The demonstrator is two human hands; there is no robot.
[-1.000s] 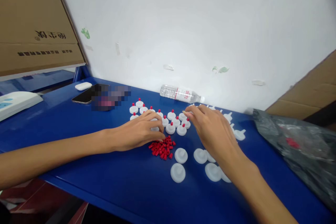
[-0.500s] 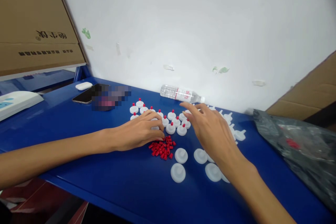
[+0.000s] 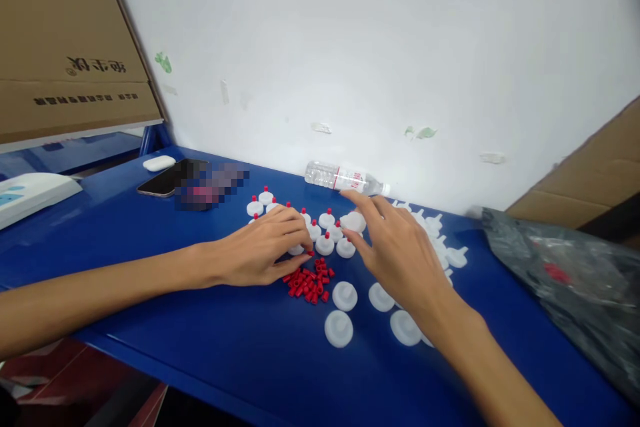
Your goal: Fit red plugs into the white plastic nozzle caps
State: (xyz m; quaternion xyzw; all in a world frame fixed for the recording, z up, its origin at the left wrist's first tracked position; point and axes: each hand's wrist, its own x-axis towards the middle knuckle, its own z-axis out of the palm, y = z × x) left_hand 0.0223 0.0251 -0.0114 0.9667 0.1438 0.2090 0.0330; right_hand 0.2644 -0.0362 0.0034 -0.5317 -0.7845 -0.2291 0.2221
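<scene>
i see a blue table (image 3: pixel 225 340) against a white wall (image 3: pixel 380 47), a black bag (image 3: pixel 565 280) on its right and a water bottle (image 3: pixel 340 178) lying behind. my right hand (image 3: pixel 400 253) pinches a white cap (image 3: pixel 355 221) among red-tipped caps (image 3: pixel 325 242). my left hand (image 3: pixel 260 253) curls beside the red plugs (image 3: pixel 307 280), grip unclear.

Left hand (image 3: pixel 260 255) palm-down, fingers (image 3: pixel 295 223) curled — right hand (image 3: pixel 400 250) forward, fingers spread

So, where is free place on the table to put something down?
Bare table runs along the front edge, before the red plugs and white caps. Another patch lies between phone and left hand. From there to right hand it is crowded.
</scene>
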